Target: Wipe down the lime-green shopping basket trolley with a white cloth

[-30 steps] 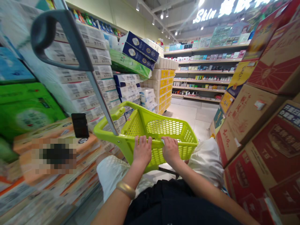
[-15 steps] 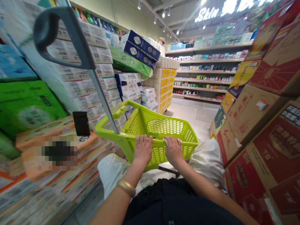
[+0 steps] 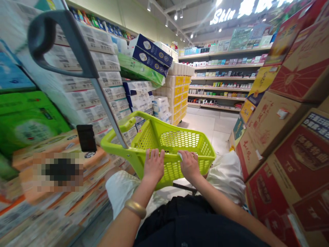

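Note:
A lime-green rolling shopping basket (image 3: 171,135) stands between my knees, with perforated sides. My left hand (image 3: 154,165) is closed over its near rim, fingers hooked inward. To its right, my right hand (image 3: 189,165) is bent over the same rim, with a small white piece (image 3: 179,155), perhaps a wipe or tissue, showing at the thumb side. Most of that piece is hidden under the fingers. The basket's metal pole rises to the upper left and ends in a grey loop handle (image 3: 84,51).
Wrapped paper packs (image 3: 87,91) are piled on the left. A black phone-like object (image 3: 86,138) leans on orange packs (image 3: 61,145). Cardboard boxes (image 3: 280,116) are stacked on the right. Pale floor tiles (image 3: 203,122) lead to shelves of cosmetics (image 3: 221,77).
The basket, handle and surroundings sit slightly farther left in view. Both hands stay on the near rim, and a little more of the white piece shows by my right hand.

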Available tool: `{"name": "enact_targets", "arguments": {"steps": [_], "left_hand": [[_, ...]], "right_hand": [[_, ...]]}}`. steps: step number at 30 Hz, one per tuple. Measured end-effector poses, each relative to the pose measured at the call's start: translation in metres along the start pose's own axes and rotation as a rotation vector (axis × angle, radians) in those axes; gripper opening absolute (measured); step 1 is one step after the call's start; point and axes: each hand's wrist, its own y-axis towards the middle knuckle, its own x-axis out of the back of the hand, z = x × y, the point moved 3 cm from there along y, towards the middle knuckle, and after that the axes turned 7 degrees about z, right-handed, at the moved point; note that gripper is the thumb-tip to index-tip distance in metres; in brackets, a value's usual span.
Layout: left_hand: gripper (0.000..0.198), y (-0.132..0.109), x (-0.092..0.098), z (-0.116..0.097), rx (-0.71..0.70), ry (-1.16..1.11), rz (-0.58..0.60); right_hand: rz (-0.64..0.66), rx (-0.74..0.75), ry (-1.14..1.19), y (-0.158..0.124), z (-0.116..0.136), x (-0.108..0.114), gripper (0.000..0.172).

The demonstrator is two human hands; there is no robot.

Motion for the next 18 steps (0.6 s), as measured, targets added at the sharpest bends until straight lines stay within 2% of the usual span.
{"name": "enact_targets", "arguments": {"steps": [3,5,8,13,15,18], "left_hand": [[0.049,0.000,0.001,-0.002,0.003,-0.002,0.017],[0.049,0.001,0.002,-0.004,0.009,-0.003,0.025],[0.049,0.001,0.004,-0.005,0.021,-0.001,0.030],[0.048,0.001,0.002,-0.004,0.020,-0.010,0.028],[0.049,0.000,0.001,-0.003,0.013,-0.021,0.025],[0.050,0.000,0.001,-0.002,0.004,-0.030,0.022]], "right_hand": [[-0.038,-0.042,-0.039,-0.008,-0.022,0.006,0.045],[-0.050,-0.084,-0.042,-0.008,-0.024,0.007,0.044],[-0.029,-0.105,-0.008,0.001,-0.005,0.002,0.042],[0.012,-0.001,0.063,0.016,0.036,-0.007,0.043],[0.015,0.020,0.073,0.015,0.035,-0.007,0.045],[-0.002,0.023,0.046,0.005,0.015,-0.002,0.047]]}}
